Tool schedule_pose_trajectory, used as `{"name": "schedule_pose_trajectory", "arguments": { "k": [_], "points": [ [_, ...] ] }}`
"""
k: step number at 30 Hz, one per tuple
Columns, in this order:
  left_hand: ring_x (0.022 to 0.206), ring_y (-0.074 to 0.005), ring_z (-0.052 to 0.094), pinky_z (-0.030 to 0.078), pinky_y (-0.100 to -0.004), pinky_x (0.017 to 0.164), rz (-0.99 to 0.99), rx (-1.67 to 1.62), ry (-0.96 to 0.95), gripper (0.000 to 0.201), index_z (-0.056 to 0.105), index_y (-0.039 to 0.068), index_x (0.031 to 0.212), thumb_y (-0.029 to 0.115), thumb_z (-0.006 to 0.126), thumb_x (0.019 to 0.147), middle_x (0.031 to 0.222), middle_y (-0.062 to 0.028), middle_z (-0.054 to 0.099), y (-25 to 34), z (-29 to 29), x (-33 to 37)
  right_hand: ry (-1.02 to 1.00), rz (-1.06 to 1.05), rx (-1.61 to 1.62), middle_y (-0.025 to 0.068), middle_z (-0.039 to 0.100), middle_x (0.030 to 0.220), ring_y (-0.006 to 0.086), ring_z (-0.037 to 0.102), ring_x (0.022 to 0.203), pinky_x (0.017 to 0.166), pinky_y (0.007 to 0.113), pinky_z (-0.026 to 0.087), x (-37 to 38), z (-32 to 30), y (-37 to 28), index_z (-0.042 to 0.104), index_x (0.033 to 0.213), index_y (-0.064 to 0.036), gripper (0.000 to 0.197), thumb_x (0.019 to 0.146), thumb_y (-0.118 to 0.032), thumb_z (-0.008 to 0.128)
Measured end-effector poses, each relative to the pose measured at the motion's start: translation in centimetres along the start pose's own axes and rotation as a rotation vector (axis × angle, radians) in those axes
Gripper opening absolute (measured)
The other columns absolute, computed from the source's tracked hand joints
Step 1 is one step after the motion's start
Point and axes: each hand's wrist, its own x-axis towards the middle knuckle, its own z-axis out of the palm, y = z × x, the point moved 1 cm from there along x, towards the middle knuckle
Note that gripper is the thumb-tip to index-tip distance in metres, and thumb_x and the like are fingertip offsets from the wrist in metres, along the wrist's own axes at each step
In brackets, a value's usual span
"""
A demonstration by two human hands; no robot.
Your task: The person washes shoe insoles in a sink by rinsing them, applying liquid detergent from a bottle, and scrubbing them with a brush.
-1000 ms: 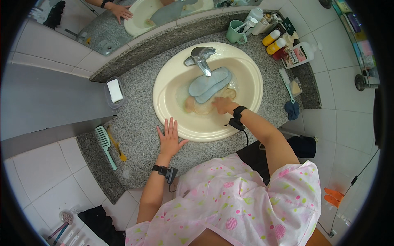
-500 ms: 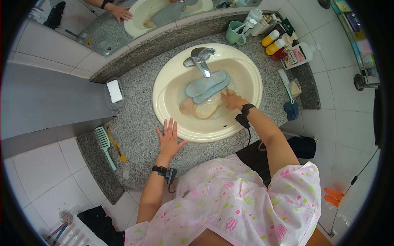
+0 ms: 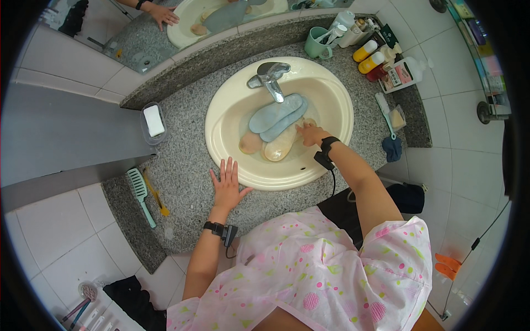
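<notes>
Two pale blue insoles point(image 3: 276, 114) lie overlapped in the water of the cream oval sink point(image 3: 214, 113), under the faucet. Beside them a wet cream insole point(image 3: 280, 147) slants through the water, and a tan rounded piece point(image 3: 250, 143), perhaps another insole's end, shows at its left. My right hand point(image 3: 310, 134) reaches into the sink with its fingers closed on the upper right part of the cream insole; the fingertips are partly hidden. Flat on the sink's front rim and the counter, my left hand point(image 3: 226, 183) has its fingers spread and holds nothing.
The chrome faucet point(image 3: 270, 80) stands at the sink's back. Soap in a clear dish point(image 3: 154, 122), a green comb point(image 3: 142, 197) and a yellow brush point(image 3: 157, 193) are left. A green cup point(image 3: 317, 44), several bottles point(image 3: 369, 55) and a long-handled brush point(image 3: 386, 116) stand or lie right.
My right hand has shifted very slightly left, and the cream insole and tan piece have moved a little in the water. My left hand stays in place.
</notes>
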Motion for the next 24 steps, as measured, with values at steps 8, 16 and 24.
{"name": "schedule_pose_trajectory", "arguments": {
  "k": [8,16,24],
  "points": [
    [0.145,-0.0358,0.007,0.004,-0.0670,0.109,0.001,0.006,-0.006,0.104,0.022,-0.003,0.146,0.067,0.056,0.078,0.156,-0.0166,0.015,0.0,0.0,0.0,0.063,-0.010,0.009,0.0178,0.016,0.156,0.0382,0.021,0.142,0.111,0.050,0.029,1.0,0.8,0.1,0.016,0.153,-0.0207,0.087,0.076,-0.003,0.051],
    [0.146,-0.0340,0.007,0.004,-0.0683,0.108,-0.004,0.003,-0.011,0.103,0.021,-0.001,0.147,0.068,0.053,0.079,0.157,-0.0151,0.013,-0.2,0.3,0.0,-0.037,-0.017,0.184,0.0217,0.024,0.153,0.0410,0.027,0.139,0.108,0.046,0.034,0.0,-1.1,-1.9,0.020,0.151,-0.0173,0.084,0.076,-0.009,0.056],
    [0.146,-0.0343,0.008,0.004,-0.0682,0.108,-0.004,0.002,-0.008,0.103,0.022,-0.001,0.147,0.068,0.055,0.078,0.157,-0.0155,0.014,-0.1,0.3,0.0,0.263,-0.125,-0.103,0.0189,0.010,0.157,0.0468,0.024,0.138,0.106,0.061,0.029,-1.7,-1.3,-5.0,0.013,0.152,-0.0298,0.091,0.077,-0.015,0.063]
  ]
}}
